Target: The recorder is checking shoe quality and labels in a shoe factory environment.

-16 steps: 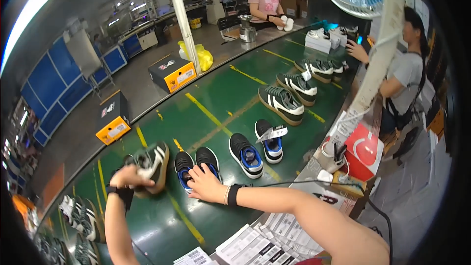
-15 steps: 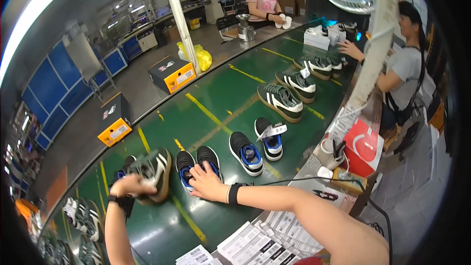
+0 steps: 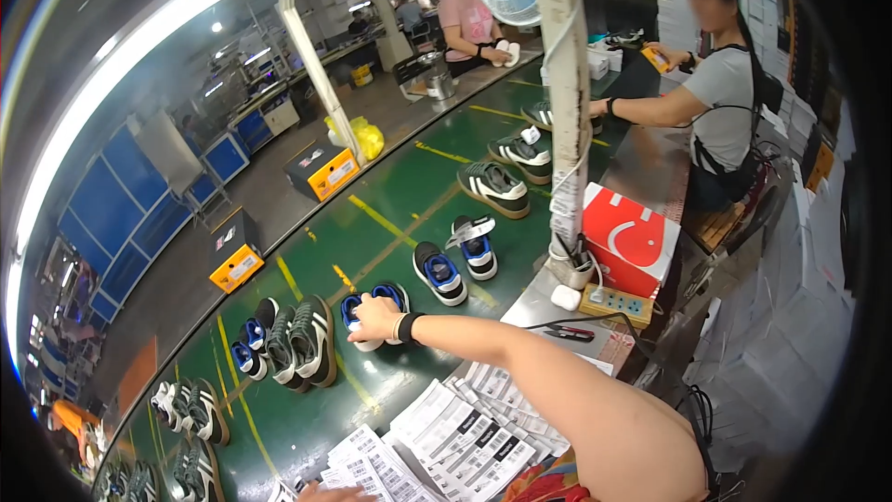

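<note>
My right hand (image 3: 376,318) is closed over the heel of a black sneaker (image 3: 352,307) with blue lining, the left one of a pair. Its mate (image 3: 394,295) stands against it, partly behind my hand. At the lower edge my left hand (image 3: 336,494) shows only in part, fingers stretched out beside the printed label sheets (image 3: 358,469). Left of my right hand stand two dark green sneakers (image 3: 310,342) with white stripes and gum soles. Another black and blue pair (image 3: 251,339) is just beyond them.
More label sheets (image 3: 465,442) lie in front of me. A black and blue pair (image 3: 439,274) with a tag and further green sneakers (image 3: 492,189) stand along the green belt. A white post (image 3: 560,93), red box (image 3: 630,240) and power strip (image 3: 618,305) are right; a co-worker (image 3: 729,84) reaches in.
My left hand has let go of a green sneaker, now standing beside its mate, and moved down to the label sheets. My right hand has closed on the black sneaker. The view has turned right.
</note>
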### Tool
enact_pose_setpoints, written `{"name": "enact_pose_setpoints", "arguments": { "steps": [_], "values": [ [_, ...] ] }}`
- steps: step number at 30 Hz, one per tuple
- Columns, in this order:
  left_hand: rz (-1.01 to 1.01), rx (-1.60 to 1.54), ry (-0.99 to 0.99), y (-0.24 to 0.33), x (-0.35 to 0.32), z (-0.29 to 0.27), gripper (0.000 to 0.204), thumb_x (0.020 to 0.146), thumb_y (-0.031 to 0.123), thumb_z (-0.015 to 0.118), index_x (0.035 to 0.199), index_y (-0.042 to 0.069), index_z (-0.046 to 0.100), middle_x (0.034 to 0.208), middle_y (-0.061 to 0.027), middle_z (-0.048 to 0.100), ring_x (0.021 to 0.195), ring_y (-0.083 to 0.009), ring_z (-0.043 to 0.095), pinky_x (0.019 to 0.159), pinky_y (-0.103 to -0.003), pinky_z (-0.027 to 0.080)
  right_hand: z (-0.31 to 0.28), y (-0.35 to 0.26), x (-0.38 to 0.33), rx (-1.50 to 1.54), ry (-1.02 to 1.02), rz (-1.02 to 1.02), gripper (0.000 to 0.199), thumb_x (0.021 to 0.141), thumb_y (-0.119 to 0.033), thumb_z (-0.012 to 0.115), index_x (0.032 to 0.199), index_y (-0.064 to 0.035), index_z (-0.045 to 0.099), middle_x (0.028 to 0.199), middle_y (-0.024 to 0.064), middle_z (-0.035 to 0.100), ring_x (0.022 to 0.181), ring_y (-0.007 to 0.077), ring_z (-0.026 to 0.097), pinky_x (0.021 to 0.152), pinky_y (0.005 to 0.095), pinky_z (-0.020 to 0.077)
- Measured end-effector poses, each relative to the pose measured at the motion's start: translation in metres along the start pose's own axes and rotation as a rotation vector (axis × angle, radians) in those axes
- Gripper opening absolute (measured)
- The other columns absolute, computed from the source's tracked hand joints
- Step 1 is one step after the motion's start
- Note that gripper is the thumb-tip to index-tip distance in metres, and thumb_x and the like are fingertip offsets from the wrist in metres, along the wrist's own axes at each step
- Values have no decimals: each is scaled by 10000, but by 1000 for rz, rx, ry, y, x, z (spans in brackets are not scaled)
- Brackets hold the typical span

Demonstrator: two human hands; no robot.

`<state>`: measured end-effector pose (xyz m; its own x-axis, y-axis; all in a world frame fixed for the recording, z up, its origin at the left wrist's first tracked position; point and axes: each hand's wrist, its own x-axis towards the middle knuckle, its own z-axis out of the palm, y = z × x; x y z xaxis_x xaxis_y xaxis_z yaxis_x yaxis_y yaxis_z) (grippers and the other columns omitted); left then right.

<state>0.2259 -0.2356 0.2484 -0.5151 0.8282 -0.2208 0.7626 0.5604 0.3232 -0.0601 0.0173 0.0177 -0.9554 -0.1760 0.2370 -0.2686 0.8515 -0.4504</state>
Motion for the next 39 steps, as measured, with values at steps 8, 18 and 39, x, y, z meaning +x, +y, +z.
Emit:
{"name": "enact_pose_setpoints", "arguments": {
  "steps": [8,18,39],
  "values": [
    [-350,-833,439,19,49,122,763,908,83,576,1551,19,171,1580,-219,266,1465,-344,270,1118,-463,348,-148,-64,-226,111,-8,-203,467,703,-502,736,791,-46,694,938,156,592,661,312,647,574,402,527],
    [-409,-541,535,28,99,208,779,844,291,771,1379,-120,382,1206,-350,570,1167,-456,554,993,-460,449,-110,-49,-362,243,416,-352,236,802,-260,756,779,-53,644,920,97,594,704,238,637,576,347,512],
    [-98,-298,727,-9,150,134,225,693,-6,789,875,-1,658,855,-124,662,744,-303,646,624,-376,519,-125,-11,-257,302,49,-356,220,708,-55,769,914,-35,697,786,63,638,748,257,628,833,408,513]
  ]
}}
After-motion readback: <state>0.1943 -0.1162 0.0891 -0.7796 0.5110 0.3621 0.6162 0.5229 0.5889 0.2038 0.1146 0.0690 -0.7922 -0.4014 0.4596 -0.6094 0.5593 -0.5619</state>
